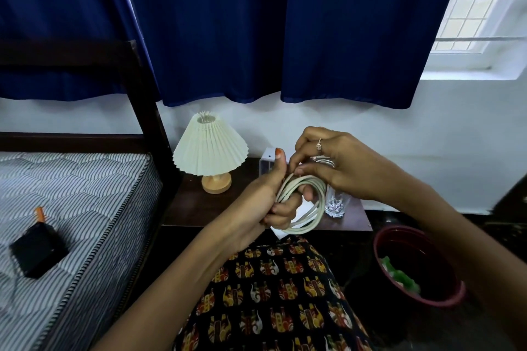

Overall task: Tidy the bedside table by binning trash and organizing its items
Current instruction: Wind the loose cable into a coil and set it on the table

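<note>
A coiled white cable (312, 202) hangs above the dark wooden bedside table (194, 202). My left hand (268, 196) grips the coil's left side, thumb up. My right hand (328, 165) pinches the cable's top end, where several loops are wound. On the table stand a small lamp (211, 151) with a pleated cream shade, a clear glass (336, 204) partly hidden behind the coil, and a white box (266, 164) behind my left thumb. A white paper (281, 234) peeks out at the table's front edge.
A maroon bin (445, 298) with green and white trash inside stands on the floor at the right. The striped mattress (71, 208) at the left carries a black box (37, 248) and an orange item (39, 214). Patterned fabric (271, 293) covers my lap. Blue curtains (285, 23) hang behind.
</note>
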Demonstrator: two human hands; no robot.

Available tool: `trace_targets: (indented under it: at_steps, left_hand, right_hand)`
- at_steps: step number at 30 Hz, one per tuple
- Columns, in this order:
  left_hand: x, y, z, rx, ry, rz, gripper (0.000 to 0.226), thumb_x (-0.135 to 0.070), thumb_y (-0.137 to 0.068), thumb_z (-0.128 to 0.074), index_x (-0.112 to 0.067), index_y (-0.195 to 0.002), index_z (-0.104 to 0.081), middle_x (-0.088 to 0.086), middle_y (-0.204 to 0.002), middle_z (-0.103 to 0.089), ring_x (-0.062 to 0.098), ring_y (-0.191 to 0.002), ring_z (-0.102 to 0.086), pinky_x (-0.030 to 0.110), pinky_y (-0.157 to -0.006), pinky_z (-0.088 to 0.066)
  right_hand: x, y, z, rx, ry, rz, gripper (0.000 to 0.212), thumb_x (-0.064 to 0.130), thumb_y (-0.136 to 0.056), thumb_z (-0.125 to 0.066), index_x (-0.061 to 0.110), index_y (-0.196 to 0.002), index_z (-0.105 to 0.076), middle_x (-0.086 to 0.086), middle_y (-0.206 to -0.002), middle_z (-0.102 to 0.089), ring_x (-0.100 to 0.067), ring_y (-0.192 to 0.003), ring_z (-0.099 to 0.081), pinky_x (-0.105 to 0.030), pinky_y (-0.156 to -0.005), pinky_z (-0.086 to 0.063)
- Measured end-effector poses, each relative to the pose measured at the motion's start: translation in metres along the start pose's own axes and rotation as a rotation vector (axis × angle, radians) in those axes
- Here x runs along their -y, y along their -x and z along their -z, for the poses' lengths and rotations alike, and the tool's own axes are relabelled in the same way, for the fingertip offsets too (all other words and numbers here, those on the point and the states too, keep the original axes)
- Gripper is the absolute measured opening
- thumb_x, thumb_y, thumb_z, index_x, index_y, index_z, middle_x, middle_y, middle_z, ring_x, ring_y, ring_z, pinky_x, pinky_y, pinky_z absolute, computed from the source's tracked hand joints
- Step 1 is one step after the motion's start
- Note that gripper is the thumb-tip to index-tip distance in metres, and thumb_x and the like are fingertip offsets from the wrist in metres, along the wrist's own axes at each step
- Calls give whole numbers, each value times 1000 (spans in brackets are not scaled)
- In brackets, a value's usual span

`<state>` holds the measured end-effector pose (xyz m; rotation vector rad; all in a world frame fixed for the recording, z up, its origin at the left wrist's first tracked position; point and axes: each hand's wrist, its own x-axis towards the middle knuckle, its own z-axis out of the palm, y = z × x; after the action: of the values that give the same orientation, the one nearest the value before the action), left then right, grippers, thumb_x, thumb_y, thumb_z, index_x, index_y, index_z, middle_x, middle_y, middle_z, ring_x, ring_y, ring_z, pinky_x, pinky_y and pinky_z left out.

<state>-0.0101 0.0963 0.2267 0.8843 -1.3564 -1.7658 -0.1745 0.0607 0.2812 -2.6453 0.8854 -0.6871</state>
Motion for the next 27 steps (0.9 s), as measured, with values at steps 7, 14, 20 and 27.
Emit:
trace_targets:
  at_steps: [7,14,20,27]
  left_hand:
    - [-4,1,-4,-95,-48,-31,51,-64,-80,-38,-20,-58,-53,-11,-37,-25,5,-31,-15,20,-38,-14]
    - [-10,-5,-10,-121,259,-87,53,-53,-95,-30,-16,-59,-44,-10,-35,-20,6,-32,-6,23,-42,-8]
    - [-15,-10,-10,-105,379,-83,52,-52,-96,-31,-17,-59,-43,-11,-32,-21,4,-28,-8,20,-38,-11]
    - [-12,-14,-6,-139,387,-28,50,-49,-98,-32,-19,-59,-42,-11,-34,-22,4,-28,-11,24,-44,-7]
  right_hand:
    - [-6,6,-6,-54,-541,-273,12,10,-87,-63,15,-88,-73,-16,-94,-68,-30,-81,-66,-44,-79,-53]
    - [-7,20,-27,-251,-1386,-487,24,1,-92,-45,0,-101,-67,-14,-82,-71,-16,-68,-68,-22,-62,-58]
    - [-7,23,-37,-259,-1567,-527,21,1,-73,-55,2,-84,-72,-12,-78,-73,-18,-66,-70,-26,-63,-60]
    - [-7,27,-40,-485,-1231,-524,27,22,-98,-44,10,-117,-59,-10,-100,-67,-22,-82,-65,-30,-70,-58]
